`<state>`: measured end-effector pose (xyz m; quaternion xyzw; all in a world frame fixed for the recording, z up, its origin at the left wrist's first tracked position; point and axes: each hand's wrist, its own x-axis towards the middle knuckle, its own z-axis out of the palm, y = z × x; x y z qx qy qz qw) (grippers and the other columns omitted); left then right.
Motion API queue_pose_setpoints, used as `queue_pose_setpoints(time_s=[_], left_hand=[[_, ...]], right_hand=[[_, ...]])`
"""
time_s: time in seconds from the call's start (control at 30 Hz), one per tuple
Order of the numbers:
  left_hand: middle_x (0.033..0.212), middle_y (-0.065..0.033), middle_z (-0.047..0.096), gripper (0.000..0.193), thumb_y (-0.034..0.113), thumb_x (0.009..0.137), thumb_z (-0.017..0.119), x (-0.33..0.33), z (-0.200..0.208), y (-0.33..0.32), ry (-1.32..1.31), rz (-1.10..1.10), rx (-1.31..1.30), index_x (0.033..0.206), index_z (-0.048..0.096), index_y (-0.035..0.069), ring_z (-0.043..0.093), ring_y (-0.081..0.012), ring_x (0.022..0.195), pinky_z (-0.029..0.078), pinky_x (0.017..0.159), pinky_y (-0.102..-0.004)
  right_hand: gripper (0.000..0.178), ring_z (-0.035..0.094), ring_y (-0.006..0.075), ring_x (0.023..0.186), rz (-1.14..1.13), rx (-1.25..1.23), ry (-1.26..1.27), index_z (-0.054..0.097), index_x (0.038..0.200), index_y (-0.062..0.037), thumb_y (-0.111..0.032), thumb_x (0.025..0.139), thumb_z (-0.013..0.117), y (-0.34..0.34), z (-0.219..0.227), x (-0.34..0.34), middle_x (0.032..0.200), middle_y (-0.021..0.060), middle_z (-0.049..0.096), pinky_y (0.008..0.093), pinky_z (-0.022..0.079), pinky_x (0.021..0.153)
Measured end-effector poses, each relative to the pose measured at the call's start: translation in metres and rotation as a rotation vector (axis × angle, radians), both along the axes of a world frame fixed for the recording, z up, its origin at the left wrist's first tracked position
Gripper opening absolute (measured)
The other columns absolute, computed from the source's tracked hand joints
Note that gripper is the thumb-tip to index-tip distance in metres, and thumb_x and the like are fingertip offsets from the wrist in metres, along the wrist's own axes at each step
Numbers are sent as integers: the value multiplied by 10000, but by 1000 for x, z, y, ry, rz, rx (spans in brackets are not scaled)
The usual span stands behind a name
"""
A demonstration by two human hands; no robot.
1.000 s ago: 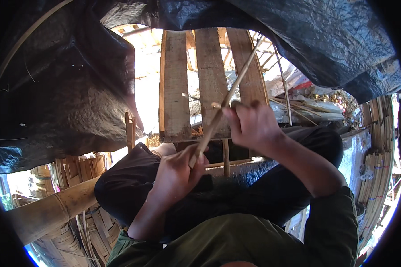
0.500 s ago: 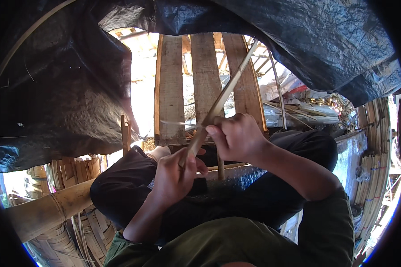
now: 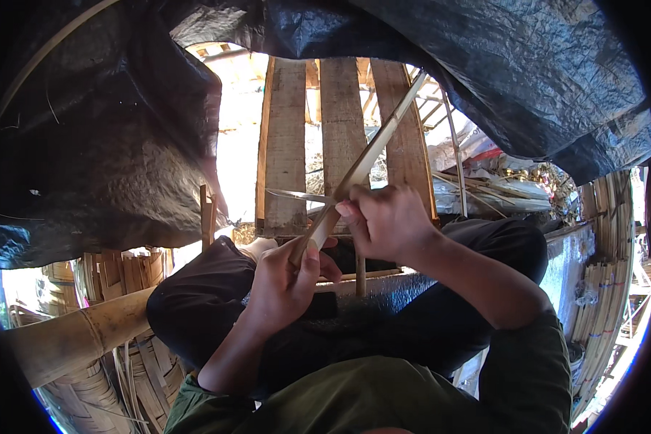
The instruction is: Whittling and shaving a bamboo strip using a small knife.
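A long, pale bamboo strip [image 3: 372, 150] slants from low left up to the far right, over the wooden slats. Its near end is gripped by my left hand [image 3: 286, 278], thumb along the edge and fingers wrapped round it. Partway up the strip, my right hand [image 3: 390, 223] is closed on a knife, its thin blade [image 3: 294, 194] pointing left across the strip. The knife's handle is hidden inside my fist. My right thumb presses close to the strip where blade and bamboo meet.
Beyond my hands stand wooden slats [image 3: 343, 116]. Dark plastic sheeting [image 3: 101, 145] hangs at left and overhead. A thick bamboo pole [image 3: 87, 333] lies beside my left knee. Woven bamboo [image 3: 83, 394] is below it. Bundled bamboo strips [image 3: 597, 311] stand at right.
The knife blade, blurred before, now shows sharply and sits slightly higher against the strip. The strip looks slightly turned, with more of its pale face showing. Both hands keep their holds.
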<state>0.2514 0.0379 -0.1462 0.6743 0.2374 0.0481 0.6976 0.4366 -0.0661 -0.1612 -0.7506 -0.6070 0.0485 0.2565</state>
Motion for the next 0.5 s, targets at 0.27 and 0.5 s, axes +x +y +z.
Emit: queue_pose_setpoints(time_s=[0.27, 0.5], left_hand=[[1090, -150, 638, 500, 199, 1025, 416, 4, -4, -5, -159, -60, -42, 1430, 311, -75, 669, -164, 867, 508, 672, -247], [1168, -155, 615, 496, 38, 972, 440, 7, 17, 4, -85, -182, 145, 1442, 327, -73, 655, -218, 992, 527, 840, -303]], right_hand=[[416, 650, 291, 509, -259, -81, 392, 633, 762, -3, -371, 943, 565, -1, 13, -15, 552, 124, 604, 391, 522, 490], [462, 662, 174, 542, -369, -268, 874, 663, 739, -9, -449, 879, 644, 4, 41, -13, 567, 91, 630, 334, 531, 527]])
